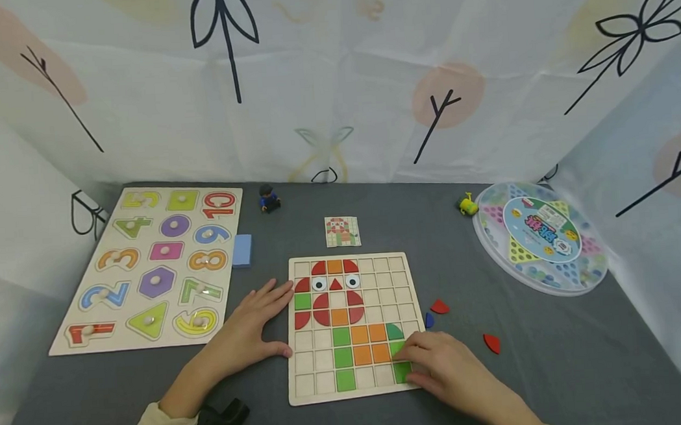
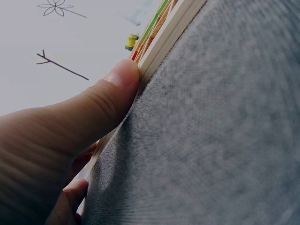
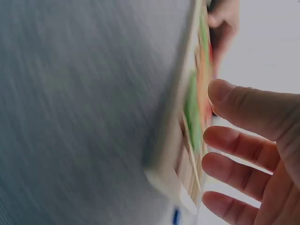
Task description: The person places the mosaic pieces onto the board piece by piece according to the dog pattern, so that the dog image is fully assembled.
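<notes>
A wooden grid board (image 1: 316, 384) lies flat on the grey cloth, with red, orange, green and eye-patterned tiles set in some cells. My left hand (image 1: 245, 332) rests at its left side, fingertips and thumb against the edge. In the left wrist view the thumb (image 2: 123, 75) presses on the board's side (image 2: 161, 44). Over the lower right corner, my right hand (image 1: 446, 368) has its fingertips close to the green tiles (image 1: 401, 372) of the right-hand column. The right wrist view shows its fingers (image 3: 234, 171) apart and loosely bent, with nothing between them and the thumb.
A small pattern card (image 1: 341, 231) lies behind the board. Red quarter-round tiles (image 1: 491, 343) and a blue one (image 1: 429, 320) lie to the right. A number puzzle (image 1: 138, 257), blue block (image 1: 241, 251) and toy figure (image 1: 269, 198) sit left; a round game board (image 1: 546, 278) and yellow-green toy (image 1: 467, 205) right.
</notes>
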### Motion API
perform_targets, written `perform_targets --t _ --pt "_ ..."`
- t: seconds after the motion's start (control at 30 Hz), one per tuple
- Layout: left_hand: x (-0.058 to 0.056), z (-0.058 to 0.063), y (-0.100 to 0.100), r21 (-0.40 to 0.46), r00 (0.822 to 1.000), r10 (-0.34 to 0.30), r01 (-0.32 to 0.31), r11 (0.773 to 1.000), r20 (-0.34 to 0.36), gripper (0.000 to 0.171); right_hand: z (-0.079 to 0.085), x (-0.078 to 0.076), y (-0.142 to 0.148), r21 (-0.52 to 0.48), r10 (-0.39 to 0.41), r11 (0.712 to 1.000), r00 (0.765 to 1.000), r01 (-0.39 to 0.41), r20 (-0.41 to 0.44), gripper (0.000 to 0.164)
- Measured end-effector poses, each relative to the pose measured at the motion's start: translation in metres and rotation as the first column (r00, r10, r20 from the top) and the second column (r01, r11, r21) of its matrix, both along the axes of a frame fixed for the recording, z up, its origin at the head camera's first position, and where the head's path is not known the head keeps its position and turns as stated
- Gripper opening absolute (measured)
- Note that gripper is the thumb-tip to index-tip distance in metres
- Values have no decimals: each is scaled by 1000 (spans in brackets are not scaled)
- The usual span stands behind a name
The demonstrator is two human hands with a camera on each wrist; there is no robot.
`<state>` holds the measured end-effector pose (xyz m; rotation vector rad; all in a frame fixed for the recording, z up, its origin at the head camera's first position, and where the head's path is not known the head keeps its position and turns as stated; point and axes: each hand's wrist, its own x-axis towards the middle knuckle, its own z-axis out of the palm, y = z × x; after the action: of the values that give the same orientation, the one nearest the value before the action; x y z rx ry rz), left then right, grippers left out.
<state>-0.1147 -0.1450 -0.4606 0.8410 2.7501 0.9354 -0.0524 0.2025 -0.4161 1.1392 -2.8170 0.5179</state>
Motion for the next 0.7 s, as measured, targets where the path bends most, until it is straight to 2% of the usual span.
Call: perform_targets --t 0.07,0.13,0.2,0.27,0.33,0.37,0.43,0.5,0.7 --pt "0 0 0 -2 1000 -1 1 1000 1 99 5 -6 9 6 -77 997 997 78 -31 31" --pt "0 0 0 0 1000 -1 1 1000 4 99 11 -12 17 51 -214 975 976 216 -41 31" --pt "0 -1 0 2 1000 -1 1 1000 5 99 14 -20 24 109 -375 920 927 376 -35 31" --pt "0 -1 -1 3 1000 1 -1 1000 2 99 16 -29 29 152 -504 852 863 500 -16 29" --pt "1 -1 -1 6 1000 4 -4 1000 1 100 15 -38 31 184 -582 800 813 572 5 29" --pt "1 -1 -1 5 1000 4 -4 1000 1 100 13 -42 32 196 -603 785 798 588 19 30" --pt "1 -2 -2 4 1000 3 -3 1000 1 100 10 -49 32 220 -610 778 791 589 39 32" --pt "0 -3 -2 7 1000 -1 1 1000 2 99 7 -53 32 244 -601 783 797 572 62 31" --pt "0 -2 -1 6 1000 -6 6 1000 -6 99 1 -56 30 262 -592 788 803 558 70 23"
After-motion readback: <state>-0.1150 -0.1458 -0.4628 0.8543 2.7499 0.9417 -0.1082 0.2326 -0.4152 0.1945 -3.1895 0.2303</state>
